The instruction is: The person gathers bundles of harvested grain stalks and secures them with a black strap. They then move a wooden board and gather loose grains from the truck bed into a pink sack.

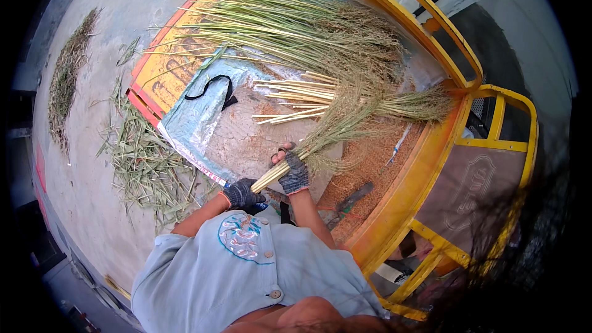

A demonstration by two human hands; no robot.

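Head view, the only one: a bundle of grass stalks [320, 139] is gripped at its cut butt end by both gloved hands. Right hand [294, 172] is wrapped closed around the stems, fingers curled over the top; left hand [242, 193] is closed on the very butt ends just below it, the two hands almost touching. The bundle runs up and to the right from the hands, its feathery seed heads fanned out over the chaff-covered silver sheet [191, 126] in the yellow cart bed [407, 191]. Judged light for its length; stems stiff and reed-like near the butt, soft and whippy toward the heads, so droop and spill are expected if it is held further up. Best grip point is judged to be where it is held now, on the bare pale stems, which look smooth and could slide out singly unless squeezed as one. Heads look brittle; shedding is likely on any knock. A larger heap of loose stalks [296, 31] lies further up the cart, a few cut pale stems [293, 95] between heap and bundle, a black strap [213, 86] on the sheet. Stripped leaves [145, 163] are scattered on the concrete floor [117, 37] to the left, well apart from the hands.
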